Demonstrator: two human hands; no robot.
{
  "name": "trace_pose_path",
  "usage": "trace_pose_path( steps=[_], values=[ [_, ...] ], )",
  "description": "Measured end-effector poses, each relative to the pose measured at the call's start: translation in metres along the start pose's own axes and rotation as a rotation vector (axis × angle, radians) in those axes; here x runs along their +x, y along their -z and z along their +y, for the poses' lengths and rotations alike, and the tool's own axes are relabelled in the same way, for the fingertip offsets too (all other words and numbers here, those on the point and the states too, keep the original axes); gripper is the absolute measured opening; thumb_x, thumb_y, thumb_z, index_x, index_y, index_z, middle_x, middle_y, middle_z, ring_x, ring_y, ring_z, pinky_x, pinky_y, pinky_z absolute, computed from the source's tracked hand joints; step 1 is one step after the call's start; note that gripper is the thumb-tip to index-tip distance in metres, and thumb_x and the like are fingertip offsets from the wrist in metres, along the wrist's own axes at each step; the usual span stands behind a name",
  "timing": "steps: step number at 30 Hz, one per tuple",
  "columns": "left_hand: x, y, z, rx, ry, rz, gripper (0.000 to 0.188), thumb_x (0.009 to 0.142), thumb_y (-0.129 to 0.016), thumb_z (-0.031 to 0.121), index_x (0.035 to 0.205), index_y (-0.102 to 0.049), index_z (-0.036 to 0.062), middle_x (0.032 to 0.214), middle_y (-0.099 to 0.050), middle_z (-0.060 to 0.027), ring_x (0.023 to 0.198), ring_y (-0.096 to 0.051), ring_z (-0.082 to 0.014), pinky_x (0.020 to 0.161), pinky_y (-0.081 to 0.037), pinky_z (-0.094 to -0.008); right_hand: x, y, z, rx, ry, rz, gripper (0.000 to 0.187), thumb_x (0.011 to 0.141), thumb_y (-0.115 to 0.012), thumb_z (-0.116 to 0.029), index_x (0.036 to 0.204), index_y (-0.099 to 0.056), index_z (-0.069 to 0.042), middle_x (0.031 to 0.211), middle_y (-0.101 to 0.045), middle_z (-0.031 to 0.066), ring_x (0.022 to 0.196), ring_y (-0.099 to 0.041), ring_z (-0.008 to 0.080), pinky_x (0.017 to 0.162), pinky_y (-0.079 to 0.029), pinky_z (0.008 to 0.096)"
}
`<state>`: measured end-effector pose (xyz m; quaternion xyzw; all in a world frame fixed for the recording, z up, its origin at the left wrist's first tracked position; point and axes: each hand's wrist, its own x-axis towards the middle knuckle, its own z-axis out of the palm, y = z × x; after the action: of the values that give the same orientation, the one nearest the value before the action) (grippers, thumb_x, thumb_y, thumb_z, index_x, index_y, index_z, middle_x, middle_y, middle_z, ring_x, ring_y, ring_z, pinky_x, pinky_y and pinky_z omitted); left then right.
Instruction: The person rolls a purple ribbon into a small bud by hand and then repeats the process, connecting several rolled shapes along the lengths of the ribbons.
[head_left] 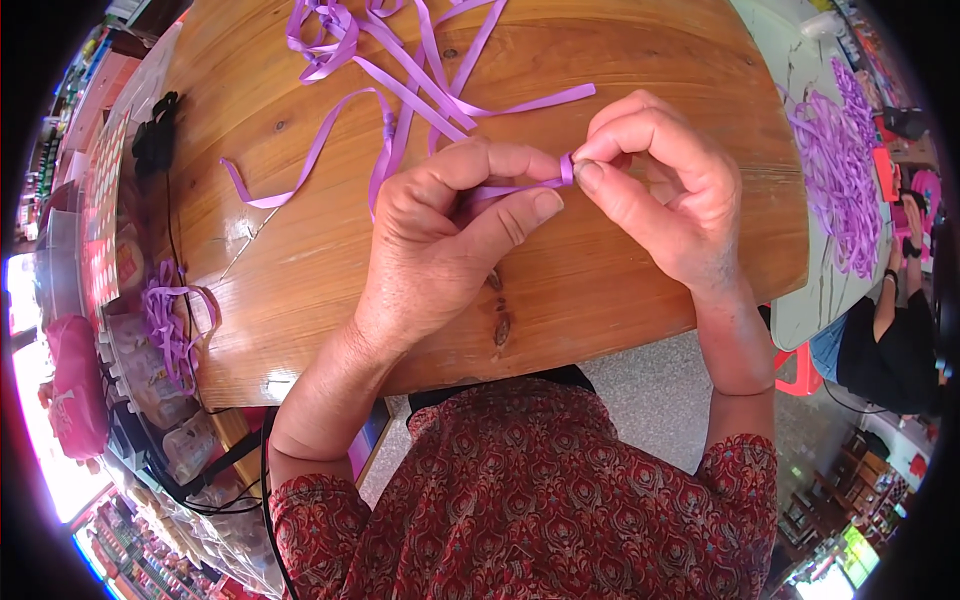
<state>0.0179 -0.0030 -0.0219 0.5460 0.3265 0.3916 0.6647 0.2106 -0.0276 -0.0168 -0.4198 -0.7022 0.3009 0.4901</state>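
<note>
The right fingers (622,197) pinch a narrow purple satin ribbon (513,188) at a small fold or knot, thumb against forefinger. The left fingers (512,218) hold the same ribbon more loosely: it runs between forefinger and thumb, whose tips stand slightly apart, then disappears behind the knuckles. The step in hand looks like forming or tightening that small loop. The next move probably calls for a steady pinch on the right and an even pull on the left, so the satin neither slips nor twists.

Just beyond the left fingers, loose ribbon strips (420,75) cross one another on the wooden desk (600,290); these could snag or tangle with the held length. Whether they join it, I cannot tell. Nearer the body and well left of the fingers, a small ribbon bunch (172,328) lies at the desk's edge, by a black cable (170,215). Well right of the fingers, a large ribbon heap (835,180) covers part of a pale marbled tabletop (797,315), with another person (885,355) beside it.
</note>
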Motion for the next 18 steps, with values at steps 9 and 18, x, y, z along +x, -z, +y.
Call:
trace_pose_path(
  steps=[9,18],
  values=[
    [-0.006,-0.005,0.011,0.143,0.016,0.115,0.007,0.084,-0.067,0.001,0.091,-0.067,0.0022,0.067,-0.053,0.0104,0.058,-0.039,0.0039,0.05,-0.029,-0.0127,-0.001,0.004,-0.002,0.035,-0.054,0.017,0.012,0.079,-0.061,0.011,0.087,-0.059,0.003,0.088,-0.056,0.0084,0.08,-0.054,0.0124,0.069,-0.045,0.0236],
    [-0.005,-0.005,0.009,0.078,0.064,0.128,0.005,0.086,-0.066,0.002,0.091,-0.067,0.0018,0.07,-0.056,0.0088,0.06,-0.043,0.0035,0.052,-0.033,-0.013,0.005,-0.001,-0.011,-0.218,0.206,0.033,0.034,0.072,-0.072,0.001,0.106,-0.065,0.001,0.099,-0.062,0.0128,0.084,-0.059,0.0188,0.07,-0.047,0.0283]
  ],
)
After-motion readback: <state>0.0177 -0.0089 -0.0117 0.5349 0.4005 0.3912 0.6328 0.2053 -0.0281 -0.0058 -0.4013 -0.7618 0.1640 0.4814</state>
